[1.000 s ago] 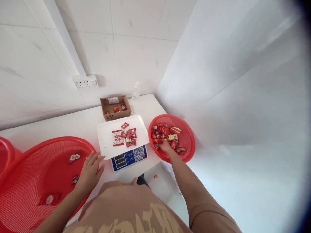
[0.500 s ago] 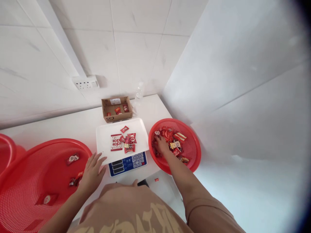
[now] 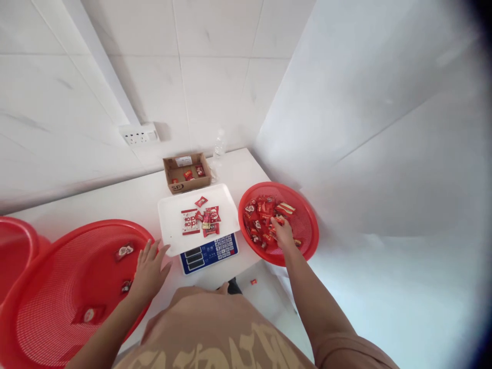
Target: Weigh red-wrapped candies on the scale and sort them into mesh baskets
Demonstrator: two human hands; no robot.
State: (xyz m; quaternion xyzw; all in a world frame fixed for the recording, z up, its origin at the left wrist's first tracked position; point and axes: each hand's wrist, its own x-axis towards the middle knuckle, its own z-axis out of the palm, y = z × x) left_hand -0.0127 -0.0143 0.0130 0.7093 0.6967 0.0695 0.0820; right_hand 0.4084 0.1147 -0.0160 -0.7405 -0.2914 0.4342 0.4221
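Note:
My right hand (image 3: 283, 233) is over the red round basket (image 3: 312, 233) on the right, its fingers closed among red-wrapped candies (image 3: 265, 205); what they grip is too small to name. My left hand (image 3: 151, 269) has its fingers spread and holds nothing, between the larger red basket (image 3: 46, 307) and the tray's near left corner. On the white tray (image 3: 171, 205) of the scale lie a white-and-red packet (image 3: 190, 223) and several red candies (image 3: 211, 215). The scale's blue keypad panel (image 3: 209, 253) shows below the tray.
Behind the tray stands a cardboard box (image 3: 175, 187) with a few red candies. A clear bottle (image 3: 219, 143) is beside it near the wall. Part of another red basket (image 3: 15, 246) shows at far left. A small red item (image 3: 253, 282) lies below the table edge.
My right hand has moved right within the right basket, from its left side towards the middle. The view has shifted slightly. My left hand stays spread near the tray corner.

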